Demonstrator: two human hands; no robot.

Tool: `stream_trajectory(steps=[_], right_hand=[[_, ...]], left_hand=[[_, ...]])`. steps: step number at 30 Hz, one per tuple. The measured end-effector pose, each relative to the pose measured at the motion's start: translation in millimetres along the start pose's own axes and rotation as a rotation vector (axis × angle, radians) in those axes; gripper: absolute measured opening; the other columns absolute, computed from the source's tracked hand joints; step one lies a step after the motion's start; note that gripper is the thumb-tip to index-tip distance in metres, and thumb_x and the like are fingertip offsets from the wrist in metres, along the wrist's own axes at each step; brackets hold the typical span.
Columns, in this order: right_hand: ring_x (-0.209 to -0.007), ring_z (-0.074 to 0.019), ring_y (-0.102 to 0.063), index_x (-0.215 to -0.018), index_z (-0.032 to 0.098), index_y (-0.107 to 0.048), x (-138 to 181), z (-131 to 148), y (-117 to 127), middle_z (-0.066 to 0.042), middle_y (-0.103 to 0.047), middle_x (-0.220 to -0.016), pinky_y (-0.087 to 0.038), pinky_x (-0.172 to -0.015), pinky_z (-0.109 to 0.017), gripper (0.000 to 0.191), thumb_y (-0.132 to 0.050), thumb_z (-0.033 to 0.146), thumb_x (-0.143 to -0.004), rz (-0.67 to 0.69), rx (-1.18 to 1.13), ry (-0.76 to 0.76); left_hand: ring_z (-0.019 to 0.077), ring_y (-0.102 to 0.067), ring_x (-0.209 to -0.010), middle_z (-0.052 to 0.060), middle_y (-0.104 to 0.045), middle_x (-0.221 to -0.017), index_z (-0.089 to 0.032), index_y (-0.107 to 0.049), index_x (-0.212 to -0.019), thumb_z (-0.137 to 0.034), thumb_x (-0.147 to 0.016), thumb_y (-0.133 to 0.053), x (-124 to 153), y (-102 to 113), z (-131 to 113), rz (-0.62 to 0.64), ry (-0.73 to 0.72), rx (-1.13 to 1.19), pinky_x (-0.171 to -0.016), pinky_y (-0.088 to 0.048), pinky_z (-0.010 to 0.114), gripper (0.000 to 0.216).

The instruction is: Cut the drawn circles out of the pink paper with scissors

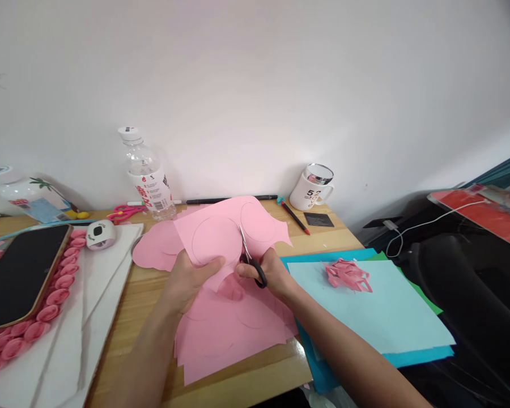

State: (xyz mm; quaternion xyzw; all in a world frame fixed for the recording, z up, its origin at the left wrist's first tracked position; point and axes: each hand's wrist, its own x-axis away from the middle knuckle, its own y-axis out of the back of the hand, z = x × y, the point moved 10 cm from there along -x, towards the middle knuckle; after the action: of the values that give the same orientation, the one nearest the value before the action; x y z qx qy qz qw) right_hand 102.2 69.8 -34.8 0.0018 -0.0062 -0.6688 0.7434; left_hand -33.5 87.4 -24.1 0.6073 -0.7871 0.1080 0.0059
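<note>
My left hand (191,277) grips the lower left edge of a pink paper sheet (216,241), thumb on top. Drawn circles mark this sheet, and its right edge is cut unevenly. Black-handled scissors (255,266) are in my right hand (270,272), with the fingers around the handles. Their blades point away from me and meet the sheet between two of the circles. Beneath lies a stack of pink paper (221,351) with more circle outlines. Cut pink rounds (157,246) rest on the table to the left.
A plastic bottle (148,181), a mug (312,187), and a red-and-black pen (295,218) stand or lie along the wall. Pink paper scraps (347,276) rest on light blue paper (378,311) at right. At left, a phone (25,272) lies over rolled pink paper flowers (57,297).
</note>
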Motion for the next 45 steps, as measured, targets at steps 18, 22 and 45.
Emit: stream_trajectory(steps=[18, 22, 45], right_hand=[[-0.047, -0.0102, -0.044, -0.05, 0.018, -0.042, -0.5, -5.3, 3.4, 0.002, -0.045, -0.048, -0.035, -0.045, -0.024, 0.042, -0.073, 0.043, -0.061, -0.023, 0.078, -0.009], [-0.046, -0.0102, -0.046, -0.049, 0.018, -0.04, 0.1, -4.5, 4.9, 0.002, -0.047, -0.048, -0.037, -0.044, -0.023, 0.045, -0.074, 0.047, -0.058, -0.046, 0.099, -0.03], [-0.056, -0.0116, -0.043, -0.065, 0.015, -0.054, -2.1, -3.0, 1.3, 0.001, -0.049, -0.06, -0.037, -0.052, -0.025, 0.033, -0.07, 0.044, -0.066, 0.001, -0.002, 0.033]], left_hand=[[0.0183, -0.065, -0.072, 0.006, -0.071, -0.079, -0.012, -0.066, -0.09, -0.03, -0.061, -0.076, 1.6, 5.8, -0.6, -0.078, 0.036, -0.016, -0.06, -0.052, 0.027, 0.036], [0.0168, -0.062, -0.059, 0.005, -0.07, -0.072, -0.012, -0.065, -0.091, -0.031, -0.059, -0.076, 2.6, 2.4, 0.9, -0.071, 0.078, 0.02, -0.048, -0.049, 0.026, 0.038], [0.0157, -0.06, -0.063, 0.004, -0.067, -0.077, -0.013, -0.059, -0.095, -0.03, -0.061, -0.075, -1.2, 6.2, -4.8, -0.09, -0.004, -0.052, -0.055, -0.049, 0.027, 0.042]])
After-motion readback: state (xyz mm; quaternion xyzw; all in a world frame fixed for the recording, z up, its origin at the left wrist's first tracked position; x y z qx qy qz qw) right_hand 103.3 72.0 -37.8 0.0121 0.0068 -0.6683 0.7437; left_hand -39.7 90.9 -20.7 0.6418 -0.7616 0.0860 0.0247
